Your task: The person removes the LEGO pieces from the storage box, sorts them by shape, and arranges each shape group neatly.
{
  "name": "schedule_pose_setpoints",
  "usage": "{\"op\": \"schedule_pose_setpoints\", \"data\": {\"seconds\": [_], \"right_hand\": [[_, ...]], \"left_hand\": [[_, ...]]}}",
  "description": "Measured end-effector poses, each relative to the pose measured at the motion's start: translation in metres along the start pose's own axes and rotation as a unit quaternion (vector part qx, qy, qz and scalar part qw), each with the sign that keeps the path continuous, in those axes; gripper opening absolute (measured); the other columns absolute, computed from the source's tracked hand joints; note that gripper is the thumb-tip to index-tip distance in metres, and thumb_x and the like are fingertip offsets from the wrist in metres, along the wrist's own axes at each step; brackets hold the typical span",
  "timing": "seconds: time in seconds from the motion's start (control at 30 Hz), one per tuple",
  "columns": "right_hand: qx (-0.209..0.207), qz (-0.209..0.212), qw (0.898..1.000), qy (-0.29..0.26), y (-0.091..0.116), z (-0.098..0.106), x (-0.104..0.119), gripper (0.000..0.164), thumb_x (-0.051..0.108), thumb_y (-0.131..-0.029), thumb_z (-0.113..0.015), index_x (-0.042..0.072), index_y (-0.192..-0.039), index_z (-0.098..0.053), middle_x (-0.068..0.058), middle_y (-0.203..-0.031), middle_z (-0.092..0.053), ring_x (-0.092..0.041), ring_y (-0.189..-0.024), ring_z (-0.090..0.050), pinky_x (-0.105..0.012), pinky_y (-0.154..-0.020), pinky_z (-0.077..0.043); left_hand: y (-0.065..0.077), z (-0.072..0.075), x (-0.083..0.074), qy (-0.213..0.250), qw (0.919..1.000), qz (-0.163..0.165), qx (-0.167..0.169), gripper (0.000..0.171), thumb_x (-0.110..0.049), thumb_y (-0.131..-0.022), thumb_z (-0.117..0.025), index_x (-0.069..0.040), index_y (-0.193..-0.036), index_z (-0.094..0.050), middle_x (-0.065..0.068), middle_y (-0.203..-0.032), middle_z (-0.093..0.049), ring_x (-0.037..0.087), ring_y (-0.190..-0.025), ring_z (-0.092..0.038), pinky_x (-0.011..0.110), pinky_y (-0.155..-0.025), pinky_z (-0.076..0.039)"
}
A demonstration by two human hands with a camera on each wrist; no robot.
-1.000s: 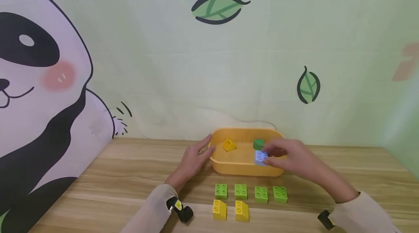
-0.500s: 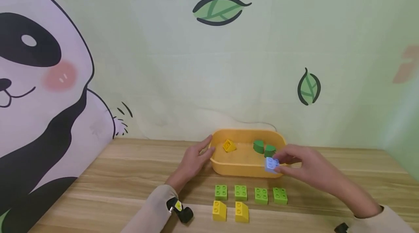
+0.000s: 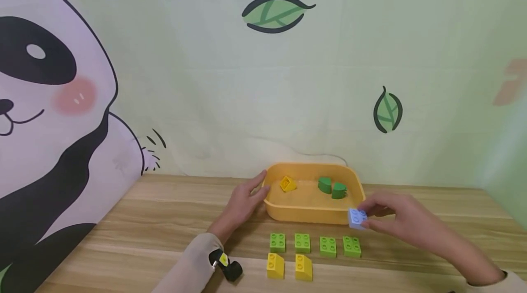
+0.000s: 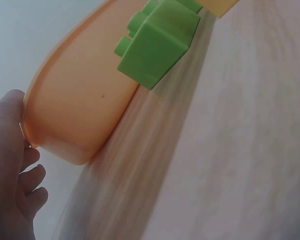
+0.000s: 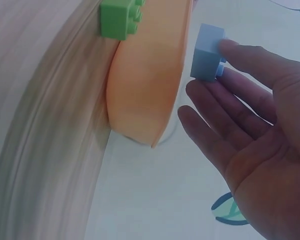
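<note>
My right hand [image 3: 397,215] pinches a light blue toy building brick [image 3: 356,218] between thumb and fingers, studs up in the head view. The brick overlaps the front right corner of an orange plastic tub [image 3: 313,214]; in the right wrist view the brick [image 5: 207,52] hangs beyond the tub's rim. My left hand [image 3: 244,199] holds the tub's left end, thumb at the rim [image 4: 37,82] and the other fingers outside. Inside the tub lie a yellow sloped brick [image 3: 288,184] and two dark green rounded pieces [image 3: 325,185].
In front of the tub, several lime green bricks [image 3: 302,242] form a row on the wooden table [image 3: 156,238]. Two yellow sloped bricks [image 3: 275,266] stand nearer me. Behind the table hangs a pale green backdrop [image 3: 197,78] printed with a panda and leaves.
My right hand has carried the light blue brick right and toward me, from over the tub to its front right corner, uncovering the second dark green piece. My left hand stays put.
</note>
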State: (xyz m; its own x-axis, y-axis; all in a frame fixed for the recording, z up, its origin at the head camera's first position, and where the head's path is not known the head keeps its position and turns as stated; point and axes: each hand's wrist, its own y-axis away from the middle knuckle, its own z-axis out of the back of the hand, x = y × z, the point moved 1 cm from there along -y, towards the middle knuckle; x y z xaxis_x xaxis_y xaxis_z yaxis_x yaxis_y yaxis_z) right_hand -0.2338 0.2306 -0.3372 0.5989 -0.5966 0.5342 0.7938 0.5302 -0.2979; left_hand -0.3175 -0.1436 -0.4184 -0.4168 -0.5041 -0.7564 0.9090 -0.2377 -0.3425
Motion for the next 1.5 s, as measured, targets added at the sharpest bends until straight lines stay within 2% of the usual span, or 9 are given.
{"op": "schedule_pose_setpoints", "data": {"seconds": [0.37,0.57,0.87,1.2,1.5], "right_hand": [[0.033,0.01,0.999,-0.024,0.006,0.001,-0.016,0.021,0.02,-0.092,-0.085,0.013,-0.11,-0.077,0.006,-0.108,-0.075,-0.007,-0.094,-0.07,-0.032,-0.083,-0.064],[0.069,-0.02,0.996,-0.052,0.006,-0.001,-0.023,0.019,0.018,-0.092,-0.085,0.013,-0.107,-0.076,0.006,-0.106,-0.074,-0.008,-0.093,-0.069,-0.029,-0.083,-0.063],[0.112,-0.039,0.991,-0.063,0.006,-0.003,-0.031,0.021,0.015,-0.09,-0.087,0.011,-0.106,-0.075,0.006,-0.102,-0.074,-0.009,-0.09,-0.068,-0.026,-0.081,-0.062],[0.133,-0.053,0.988,-0.055,0.01,-0.002,-0.037,0.022,0.01,-0.088,-0.087,0.007,-0.106,-0.074,0.004,-0.1,-0.073,-0.008,-0.086,-0.065,-0.026,-0.076,-0.061],[0.161,-0.072,0.982,-0.069,0.012,-0.004,-0.04,0.02,0.011,-0.088,-0.086,0.011,-0.104,-0.074,0.004,-0.096,-0.071,-0.01,-0.084,-0.063,-0.026,-0.073,-0.059]], "left_hand": [[-0.001,-0.001,0.0,0.001,1.0,0.002,0.002,0.056,-0.028,-0.111,-0.058,-0.005,-0.16,-0.044,0.01,-0.165,-0.042,0.033,-0.151,-0.041,0.052,-0.125,-0.031],[-0.001,-0.001,0.002,0.002,1.0,0.006,0.006,0.056,-0.028,-0.111,-0.057,-0.005,-0.161,-0.044,0.009,-0.165,-0.041,0.031,-0.152,-0.04,0.05,-0.125,-0.031],[0.0,0.0,0.0,0.004,0.9999,0.01,0.006,0.056,-0.028,-0.111,-0.058,-0.007,-0.161,-0.044,0.007,-0.166,-0.041,0.03,-0.152,-0.04,0.05,-0.125,-0.031],[-0.001,-0.001,0.0,-0.001,1.0,0.005,0.005,0.055,-0.027,-0.112,-0.057,-0.005,-0.161,-0.044,0.01,-0.166,-0.04,0.032,-0.152,-0.04,0.051,-0.125,-0.031],[-0.001,-0.001,0.0,-0.003,1.0,0.007,0.001,0.056,-0.027,-0.112,-0.057,-0.006,-0.161,-0.043,0.01,-0.166,-0.04,0.032,-0.152,-0.04,0.05,-0.125,-0.031]]}}
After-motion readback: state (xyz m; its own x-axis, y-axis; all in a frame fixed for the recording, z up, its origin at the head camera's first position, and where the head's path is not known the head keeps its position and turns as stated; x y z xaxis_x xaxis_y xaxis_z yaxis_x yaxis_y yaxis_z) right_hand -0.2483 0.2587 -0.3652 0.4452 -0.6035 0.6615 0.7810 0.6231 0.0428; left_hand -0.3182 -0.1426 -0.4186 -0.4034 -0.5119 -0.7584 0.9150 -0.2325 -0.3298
